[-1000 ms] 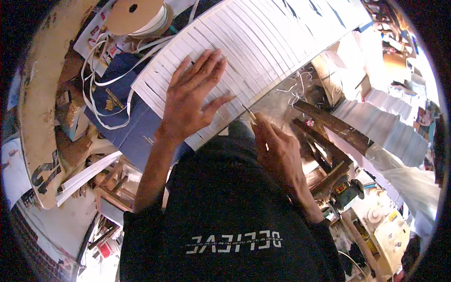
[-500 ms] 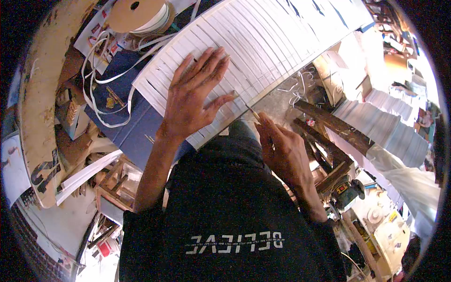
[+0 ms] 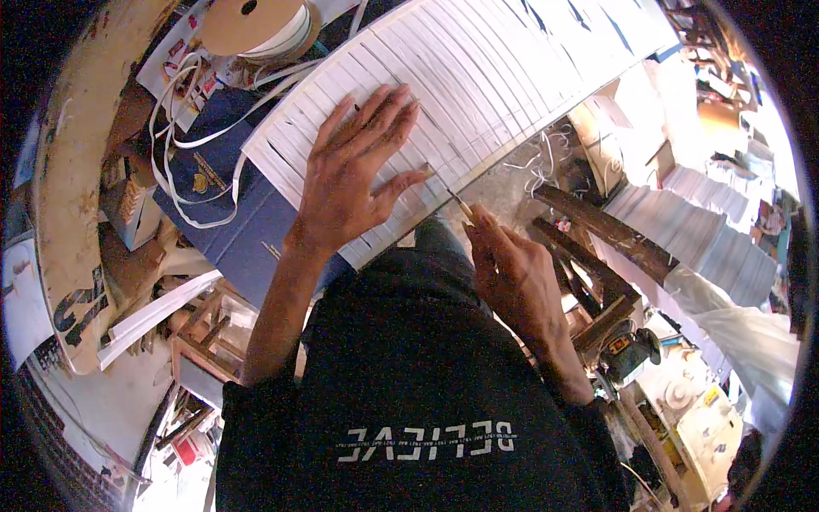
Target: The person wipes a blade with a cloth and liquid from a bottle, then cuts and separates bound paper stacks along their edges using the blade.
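My left hand (image 3: 351,175) lies flat, fingers spread, on a long row of white, ribbed strips (image 3: 486,77) that look like book spines packed side by side. The thumb points to the near edge of the row. In my right hand (image 3: 516,269) is a thin tool (image 3: 463,206) with a light handle and a narrow dark tip, pinched between the fingers. Its tip meets the near edge of the row, just right of my left thumb. Whether it is a blade or another tool I cannot tell. A dark blue book cover (image 3: 247,243) lies under the row's left end.
A spool of white ribbon (image 3: 256,26) stands at the upper left, with loose loops of ribbon (image 3: 183,220) over the blue covers. On the right are stacks of paper (image 3: 695,235) beside a wooden beam (image 3: 606,230). White string scraps (image 3: 550,154) lie below the row.
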Tool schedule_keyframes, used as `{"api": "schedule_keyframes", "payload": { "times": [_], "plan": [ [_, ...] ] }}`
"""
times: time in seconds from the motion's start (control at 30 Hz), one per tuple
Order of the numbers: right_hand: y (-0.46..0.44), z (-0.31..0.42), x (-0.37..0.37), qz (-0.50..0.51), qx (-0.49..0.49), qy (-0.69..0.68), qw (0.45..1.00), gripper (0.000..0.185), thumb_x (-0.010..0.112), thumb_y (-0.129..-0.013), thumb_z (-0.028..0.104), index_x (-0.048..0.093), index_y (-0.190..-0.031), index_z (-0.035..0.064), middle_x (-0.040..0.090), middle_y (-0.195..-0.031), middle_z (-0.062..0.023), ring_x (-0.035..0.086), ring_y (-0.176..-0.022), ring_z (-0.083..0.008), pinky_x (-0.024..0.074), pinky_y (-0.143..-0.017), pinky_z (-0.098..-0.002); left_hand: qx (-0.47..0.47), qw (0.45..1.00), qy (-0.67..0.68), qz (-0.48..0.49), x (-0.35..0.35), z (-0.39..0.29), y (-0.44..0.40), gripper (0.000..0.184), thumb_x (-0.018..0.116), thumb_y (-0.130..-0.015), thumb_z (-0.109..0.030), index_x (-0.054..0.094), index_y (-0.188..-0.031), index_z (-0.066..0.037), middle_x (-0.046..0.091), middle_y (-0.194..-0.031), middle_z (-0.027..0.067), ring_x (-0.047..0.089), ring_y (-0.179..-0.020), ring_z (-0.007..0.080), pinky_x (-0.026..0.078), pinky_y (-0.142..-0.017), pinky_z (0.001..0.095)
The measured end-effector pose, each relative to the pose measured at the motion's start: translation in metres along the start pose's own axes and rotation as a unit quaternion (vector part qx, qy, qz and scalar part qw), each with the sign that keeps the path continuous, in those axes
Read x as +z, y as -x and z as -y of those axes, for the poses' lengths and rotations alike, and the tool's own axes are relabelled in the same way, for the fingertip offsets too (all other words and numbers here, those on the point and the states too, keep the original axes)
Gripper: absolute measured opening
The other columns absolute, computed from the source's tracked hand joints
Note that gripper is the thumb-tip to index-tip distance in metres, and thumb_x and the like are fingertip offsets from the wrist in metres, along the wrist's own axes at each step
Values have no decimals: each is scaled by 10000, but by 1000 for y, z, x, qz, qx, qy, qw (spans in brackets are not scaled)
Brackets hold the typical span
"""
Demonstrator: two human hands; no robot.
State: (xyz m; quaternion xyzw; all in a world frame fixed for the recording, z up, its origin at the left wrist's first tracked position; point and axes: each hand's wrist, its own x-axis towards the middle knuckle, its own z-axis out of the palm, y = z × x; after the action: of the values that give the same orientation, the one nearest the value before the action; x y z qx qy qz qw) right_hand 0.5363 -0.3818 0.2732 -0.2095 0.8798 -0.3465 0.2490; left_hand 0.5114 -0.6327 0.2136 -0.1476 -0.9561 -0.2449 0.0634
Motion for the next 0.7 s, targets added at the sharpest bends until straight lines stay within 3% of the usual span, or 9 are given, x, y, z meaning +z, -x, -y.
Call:
{"api": "schedule_keyframes", "payload": {
  "times": [0.1,0.17,0.4,0.57,0.7],
  "plan": [
    [-1,-1,0,-33,-40,3,999,472,570,-950,58,464,-1407,113,687,-877,-205,684,-711,-406,541,-584,-490,-2,1000,0,3,0,0,0,656,676,-899,-404,534,-1427,-42,480,-1529,119,394,-1455,268,240,-1217,468],
    [-3,4,-6,23,14,49,998,415,560,-947,57,484,-1353,93,690,-877,-207,683,-707,-416,541,-583,-501,-2,1000,-4,-5,1,0,0,660,676,-899,-407,531,-1430,-43,484,-1527,117,395,-1455,263,241,-1217,469],
    [-11,6,1,55,49,117,990,357,548,-957,115,490,-1305,57,681,-807,-233,683,-696,-428,545,-584,-513,5,1000,-7,-6,2,0,-1,649,677,-905,-409,540,-1426,-46,490,-1523,110,396,-1455,258,245,-1216,466],
    [29,-3,-14,160,117,246,949,245,558,-960,184,523,-1158,43,686,-776,-231,686,-667,-429,543,-578,-530,-11,1000,5,1,0,0,0,658,683,-905,-413,534,-1441,-62,484,-1531,104,384,-1464,253,237,-1220,465],
    [35,-2,-20,180,215,228,932,219,552,-968,200,539,-1128,51,698,-797,-224,695,-689,-430,554,-589,-529,-24,999,-21,13,-4,1,10,678,694,-894,-422,528,-1447,-68,472,-1541,103,371,-1472,251,229,-1224,461]
  ]
}}
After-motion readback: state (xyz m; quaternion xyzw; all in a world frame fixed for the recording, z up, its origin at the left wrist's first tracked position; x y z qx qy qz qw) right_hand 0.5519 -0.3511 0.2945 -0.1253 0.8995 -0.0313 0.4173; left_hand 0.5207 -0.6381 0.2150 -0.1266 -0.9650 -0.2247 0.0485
